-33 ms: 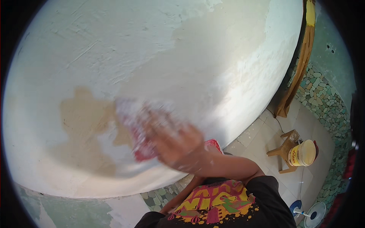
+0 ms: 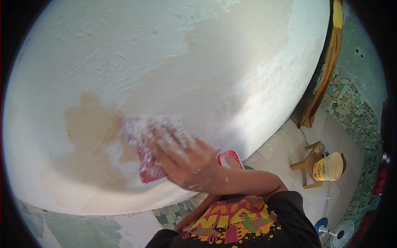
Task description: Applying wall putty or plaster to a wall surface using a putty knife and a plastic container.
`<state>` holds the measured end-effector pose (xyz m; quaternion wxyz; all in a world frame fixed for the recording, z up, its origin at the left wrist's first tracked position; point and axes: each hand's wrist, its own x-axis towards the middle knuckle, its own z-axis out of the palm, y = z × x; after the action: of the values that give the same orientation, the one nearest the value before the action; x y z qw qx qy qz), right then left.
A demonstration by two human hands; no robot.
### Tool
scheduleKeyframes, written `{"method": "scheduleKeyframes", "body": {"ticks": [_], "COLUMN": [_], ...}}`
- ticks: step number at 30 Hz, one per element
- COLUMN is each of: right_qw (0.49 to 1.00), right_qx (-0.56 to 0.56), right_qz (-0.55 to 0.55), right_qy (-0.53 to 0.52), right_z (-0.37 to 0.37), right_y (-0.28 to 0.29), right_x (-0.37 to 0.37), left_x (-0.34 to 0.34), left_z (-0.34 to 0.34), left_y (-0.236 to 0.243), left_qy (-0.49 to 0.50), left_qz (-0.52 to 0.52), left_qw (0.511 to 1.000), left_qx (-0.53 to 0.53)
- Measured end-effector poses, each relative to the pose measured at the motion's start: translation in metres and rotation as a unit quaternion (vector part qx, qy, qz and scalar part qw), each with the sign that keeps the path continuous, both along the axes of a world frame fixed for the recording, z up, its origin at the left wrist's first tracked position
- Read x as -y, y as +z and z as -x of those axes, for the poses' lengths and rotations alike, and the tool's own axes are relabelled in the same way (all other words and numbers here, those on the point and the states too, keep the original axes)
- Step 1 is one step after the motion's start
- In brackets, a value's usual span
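My right hand [image 2: 182, 161] is pressed over a flat red putty spreader [image 2: 151, 170] smeared with white paste. The fingers lie across its back and hold it against the pale wall [image 2: 165, 74]. White smears mark the fingers and wrist. Below, the left forearm [image 2: 198, 213] rises from the lower edge and passes behind the right one, so my left hand is hidden. A red-rimmed piece with white paste [image 2: 230, 160] shows just above the right forearm; what holds it cannot be seen.
A tan patch [image 2: 93, 124] on the wall lies left of the spreader. On the tiled floor [image 2: 273, 144] at right stand a brown stool [image 2: 306, 165] and a whitish-yellow bucket [image 2: 329, 167]. A fan [image 2: 342, 234] is at lower right, a brown wooden piece [image 2: 322, 91] along the wall's edge.
My right hand and the spreader have slid slightly down and left along the wall. More of the red-rimmed piece shows above the forearm.
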<state>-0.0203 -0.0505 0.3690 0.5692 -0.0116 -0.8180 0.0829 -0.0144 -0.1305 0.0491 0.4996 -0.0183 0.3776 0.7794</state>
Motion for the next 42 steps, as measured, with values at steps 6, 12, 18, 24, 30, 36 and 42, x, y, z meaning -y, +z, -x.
{"method": "scheduleKeyframes", "body": {"ticks": [6,12,18,24,30,36,42], "right_qw": [0.982,0.922,0.909,0.985,0.979,0.978,0.988], "right_qx": [-0.076,-0.224,-0.181,-0.036,0.059,-0.132,-0.010], "right_qz": [0.097,0.253,0.194,0.062,0.149,0.140,0.118], "right_qy": [0.143,-0.188,-0.322,-0.157,0.123,-0.080,-0.101], "right_z": [-0.021,-0.066,-0.074,-0.103,-0.228,-0.330,-0.341], "right_y": [0.024,0.028,0.001,-0.050,-0.088,-0.092,-0.114], "right_x": [-0.060,-0.207,-0.393,-0.499,-0.709,-0.938,-0.911], "left_x": [-0.013,-0.041,-0.179,-0.416,-0.669,-0.805,-0.794], "left_z": [0.000,-0.016,-0.034,-0.083,-0.192,-0.280,-0.308], "left_y": [0.004,0.009,-0.030,-0.077,-0.090,-0.102,-0.097], "left_qy": [-0.004,-0.011,0.012,0.027,0.015,0.025,0.047], "left_qz": [-0.007,-0.013,-0.028,-0.012,0.013,0.044,0.051], "left_qw": [1.000,0.999,0.999,0.999,1.000,0.999,0.998], "left_qx": [0.012,0.036,0.040,0.031,0.010,0.013,0.004]}}
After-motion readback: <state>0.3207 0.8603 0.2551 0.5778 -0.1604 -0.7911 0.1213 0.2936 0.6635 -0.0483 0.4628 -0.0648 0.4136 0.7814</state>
